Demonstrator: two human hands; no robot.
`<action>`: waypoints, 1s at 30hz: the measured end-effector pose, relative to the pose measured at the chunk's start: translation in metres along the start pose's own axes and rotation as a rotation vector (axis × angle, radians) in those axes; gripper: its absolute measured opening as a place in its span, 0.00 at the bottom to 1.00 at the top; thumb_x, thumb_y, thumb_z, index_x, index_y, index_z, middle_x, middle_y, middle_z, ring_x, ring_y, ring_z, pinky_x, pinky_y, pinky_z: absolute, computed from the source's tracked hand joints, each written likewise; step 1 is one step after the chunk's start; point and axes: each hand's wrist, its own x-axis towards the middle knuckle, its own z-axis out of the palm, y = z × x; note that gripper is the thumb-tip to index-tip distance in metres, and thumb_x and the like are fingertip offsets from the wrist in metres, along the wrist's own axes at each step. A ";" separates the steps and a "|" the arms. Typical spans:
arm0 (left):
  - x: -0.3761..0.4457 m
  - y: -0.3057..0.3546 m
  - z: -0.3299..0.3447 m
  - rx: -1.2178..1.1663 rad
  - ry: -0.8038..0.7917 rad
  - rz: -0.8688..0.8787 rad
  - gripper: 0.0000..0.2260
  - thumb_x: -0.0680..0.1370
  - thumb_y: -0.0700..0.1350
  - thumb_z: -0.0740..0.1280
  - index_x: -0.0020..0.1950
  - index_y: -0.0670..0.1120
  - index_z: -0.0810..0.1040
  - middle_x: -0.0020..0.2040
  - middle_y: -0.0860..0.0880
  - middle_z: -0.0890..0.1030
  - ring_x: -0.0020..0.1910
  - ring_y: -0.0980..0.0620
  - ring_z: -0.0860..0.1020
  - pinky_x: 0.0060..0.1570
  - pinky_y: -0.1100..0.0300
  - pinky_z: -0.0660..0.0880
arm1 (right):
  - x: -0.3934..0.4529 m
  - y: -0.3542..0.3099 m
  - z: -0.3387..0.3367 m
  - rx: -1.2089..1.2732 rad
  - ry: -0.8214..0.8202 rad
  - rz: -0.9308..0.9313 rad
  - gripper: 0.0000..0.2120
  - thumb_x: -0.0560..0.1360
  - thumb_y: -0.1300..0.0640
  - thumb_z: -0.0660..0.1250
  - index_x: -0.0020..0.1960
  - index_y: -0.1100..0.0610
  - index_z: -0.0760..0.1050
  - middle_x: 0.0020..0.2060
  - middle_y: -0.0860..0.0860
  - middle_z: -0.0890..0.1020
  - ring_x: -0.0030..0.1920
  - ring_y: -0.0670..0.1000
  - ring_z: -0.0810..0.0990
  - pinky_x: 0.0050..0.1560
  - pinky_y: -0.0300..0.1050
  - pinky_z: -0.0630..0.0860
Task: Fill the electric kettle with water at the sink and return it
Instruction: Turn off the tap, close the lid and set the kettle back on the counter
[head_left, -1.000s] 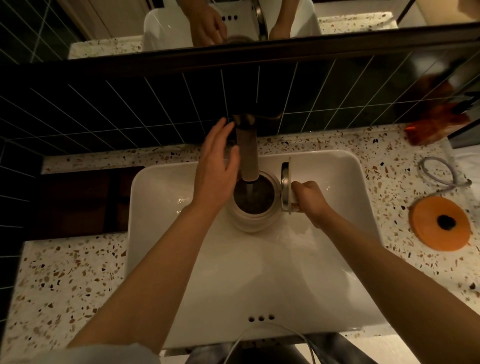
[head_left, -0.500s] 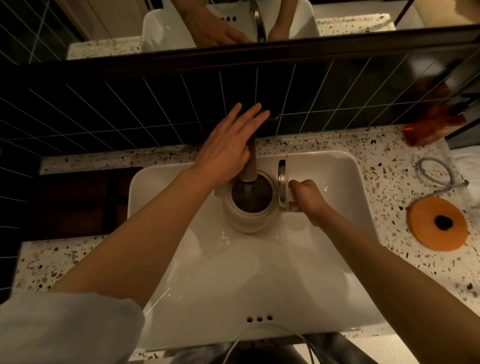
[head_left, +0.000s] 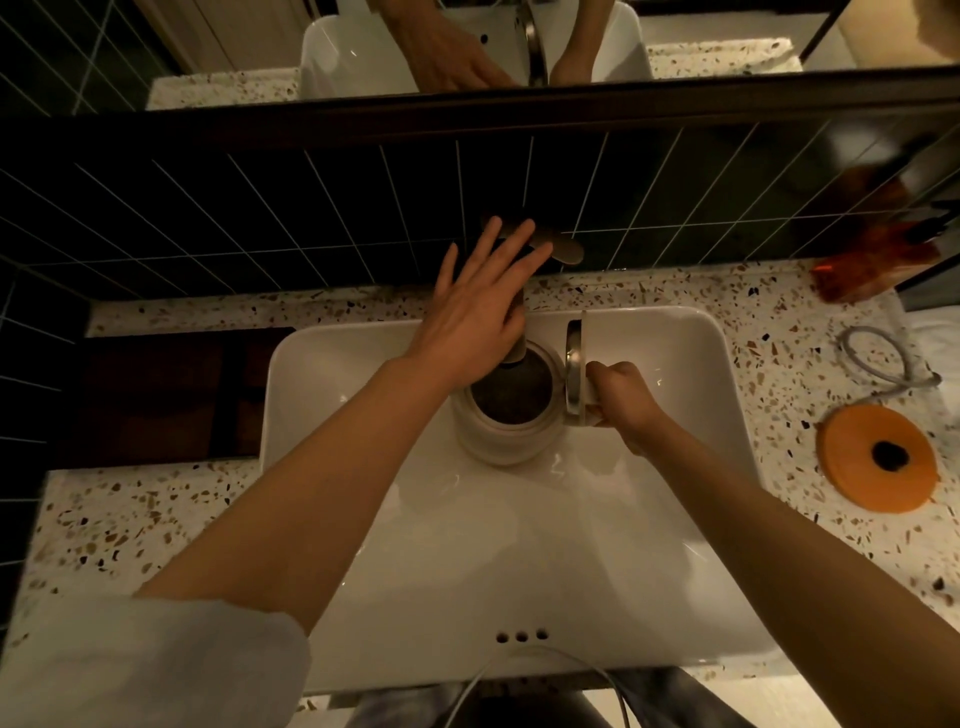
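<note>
Standing upright, kettle (head_left: 511, 415) (lid (head_left: 574, 371) rightward)

Counted in view are one kettle (head_left: 511, 415) with one raised lid (head_left: 575, 371), one tap (head_left: 519, 343), one white sink (head_left: 519, 545), one orange kettle base (head_left: 878, 457), one coiled cord (head_left: 878, 358), two hands, and three overflow holes (head_left: 521, 636).

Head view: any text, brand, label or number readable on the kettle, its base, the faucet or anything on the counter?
None readable.
Kettle: no marking shows from above.
Orange base: plain, only a dark centre.
Faucet: no lettering visible.
Reddish object at the counter's far right: too blurred to tell whether it carries print.
</note>
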 end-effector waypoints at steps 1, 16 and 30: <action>-0.006 -0.002 0.002 -0.106 0.058 -0.055 0.29 0.79 0.40 0.61 0.79 0.52 0.58 0.81 0.51 0.54 0.80 0.50 0.46 0.76 0.45 0.44 | -0.002 -0.001 0.000 0.003 0.003 0.001 0.16 0.69 0.52 0.58 0.38 0.65 0.75 0.35 0.64 0.76 0.39 0.61 0.76 0.43 0.56 0.75; -0.093 0.009 0.058 -1.545 0.401 -1.207 0.18 0.83 0.53 0.57 0.60 0.43 0.79 0.56 0.47 0.82 0.58 0.52 0.78 0.63 0.56 0.71 | -0.008 0.006 0.004 0.025 0.013 -0.003 0.16 0.61 0.47 0.60 0.37 0.60 0.73 0.33 0.60 0.70 0.36 0.58 0.70 0.40 0.53 0.69; -0.133 0.038 0.045 -1.493 0.397 -1.191 0.14 0.78 0.49 0.67 0.61 0.47 0.81 0.55 0.51 0.84 0.56 0.55 0.79 0.61 0.59 0.72 | -0.084 0.036 0.010 0.201 -0.011 -0.041 0.26 0.78 0.62 0.58 0.22 0.55 0.74 0.25 0.55 0.73 0.28 0.48 0.76 0.34 0.39 0.74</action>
